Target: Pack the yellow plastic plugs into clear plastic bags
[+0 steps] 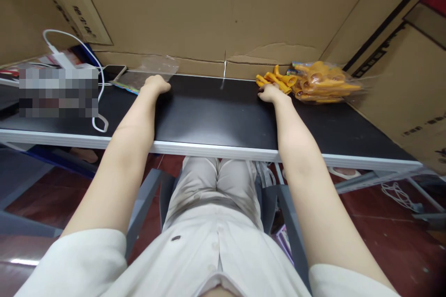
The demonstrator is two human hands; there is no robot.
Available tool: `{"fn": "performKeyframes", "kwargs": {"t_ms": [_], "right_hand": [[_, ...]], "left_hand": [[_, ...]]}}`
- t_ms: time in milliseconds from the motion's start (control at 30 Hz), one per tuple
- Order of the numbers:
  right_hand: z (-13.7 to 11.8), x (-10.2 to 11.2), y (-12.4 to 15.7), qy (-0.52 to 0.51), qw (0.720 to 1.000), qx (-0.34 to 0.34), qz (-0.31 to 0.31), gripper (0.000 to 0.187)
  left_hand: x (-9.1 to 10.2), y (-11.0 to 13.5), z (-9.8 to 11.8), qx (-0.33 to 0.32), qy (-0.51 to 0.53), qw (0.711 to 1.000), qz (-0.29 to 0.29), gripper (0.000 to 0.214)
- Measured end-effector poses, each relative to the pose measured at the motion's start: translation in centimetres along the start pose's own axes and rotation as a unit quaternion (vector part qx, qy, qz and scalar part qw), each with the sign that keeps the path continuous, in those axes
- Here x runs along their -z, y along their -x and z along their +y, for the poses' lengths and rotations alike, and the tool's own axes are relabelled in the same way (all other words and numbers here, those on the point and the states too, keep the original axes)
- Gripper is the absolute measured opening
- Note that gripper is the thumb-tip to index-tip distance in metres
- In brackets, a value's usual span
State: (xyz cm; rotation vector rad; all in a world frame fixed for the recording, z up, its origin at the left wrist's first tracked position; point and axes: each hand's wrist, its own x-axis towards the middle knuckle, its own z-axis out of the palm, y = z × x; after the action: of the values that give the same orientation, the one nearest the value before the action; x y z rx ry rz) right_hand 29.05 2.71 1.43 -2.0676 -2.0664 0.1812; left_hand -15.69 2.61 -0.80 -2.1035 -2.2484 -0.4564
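Note:
My left hand (157, 85) rests on the black tabletop at the near right edge of a flat clear plastic bag (163, 64) with a colourful strip. Its fingers are curled in, and whatever they may hold is hidden. Further right, my right hand (271, 93) lies low on the table, right against several loose orange curved plastic pieces (277, 77) with hollow, flared ends. Its thumb and fingertips are a little apart, with nothing visible between them. Beside these pieces, to the right, lies a clear bag (322, 84) filled with more of the same orange pieces.
The black table (216, 116) has a silver front edge. Cardboard walls (223, 14) enclose its back and sides. On the left are a white cable (102, 79), a phone (114, 73) and a blurred-out patch. A grey chair (149, 195) is beneath me; cords (400, 197) lie on the floor.

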Motion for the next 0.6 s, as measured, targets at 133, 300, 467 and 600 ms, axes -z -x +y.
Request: {"fn": "performKeyframes", "kwargs": {"t_ms": [133,300,467,600], "right_hand": [[-0.3,0.1,0.2,-0.022,1.0,0.005,0.01,0.067],[-0.1,-0.2,-0.2,-0.041,0.998,0.014,0.056,0.067],[0.2,0.0,-0.6,-0.059,0.99,-0.027,0.127,0.054],[0.8,-0.2,-1.3,-0.091,0.983,-0.071,0.142,0.055]], "left_hand": [[2.5,1.5,3.7,0.085,-0.02,0.993,-0.084,0.065],[5.3,4.1,7.0,0.036,0.043,0.986,-0.158,0.036],[6.0,5.1,8.2,0.017,0.134,0.968,-0.21,0.036],[5.3,4.9,8.3,0.004,0.138,0.973,-0.186,0.036]]}}
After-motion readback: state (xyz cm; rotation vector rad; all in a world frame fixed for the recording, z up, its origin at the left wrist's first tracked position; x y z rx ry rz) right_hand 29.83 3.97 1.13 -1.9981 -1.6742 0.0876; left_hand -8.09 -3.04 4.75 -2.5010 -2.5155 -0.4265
